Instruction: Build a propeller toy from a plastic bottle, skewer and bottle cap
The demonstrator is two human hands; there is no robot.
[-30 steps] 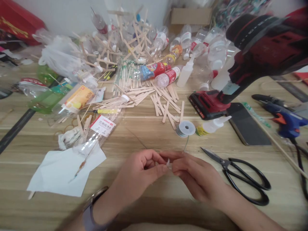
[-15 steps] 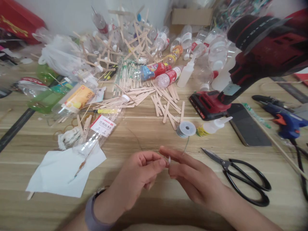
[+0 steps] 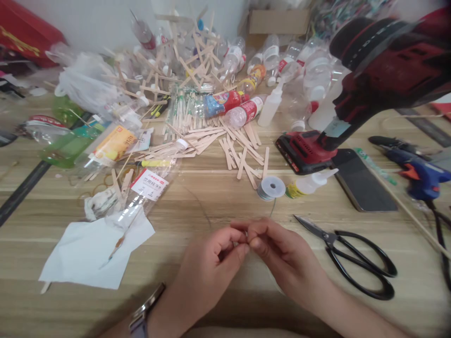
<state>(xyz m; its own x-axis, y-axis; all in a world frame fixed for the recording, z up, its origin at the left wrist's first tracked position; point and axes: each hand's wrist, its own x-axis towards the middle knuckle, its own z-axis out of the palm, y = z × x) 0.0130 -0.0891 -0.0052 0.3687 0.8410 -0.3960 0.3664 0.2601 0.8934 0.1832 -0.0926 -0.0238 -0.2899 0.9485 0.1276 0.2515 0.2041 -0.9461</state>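
Note:
My left hand [image 3: 214,263] and my right hand [image 3: 285,249] meet tip to tip above the table, thumbs and forefingers pinched together. Whatever lies between the fingertips is too small and hidden to make out. From a spool [image 3: 271,188] of thin grey wire just beyond my right hand, a strand [image 3: 274,208] runs down behind its fingers. Another thin dark strand [image 3: 201,206] curves across the table toward the knuckles of my left hand. Black-handled scissors [image 3: 347,258] lie to the right of my right hand, blades pointing away to the left.
Left, a clear bottle [image 3: 150,185] and paintbrush [image 3: 118,244] lie over white paper [image 3: 88,263]. Wooden sticks [image 3: 243,155] and bottles spread behind. On the right are a red-black power drill [image 3: 369,89], a glue bottle [image 3: 310,183], a phone [image 3: 364,180] and a blue glue gun [image 3: 426,173].
My right hand's fingers have curled from stretched out into a pinch against my left fingertips. A small whitish bit seen between the hands is now covered. My left wrist has turned, showing the watch.

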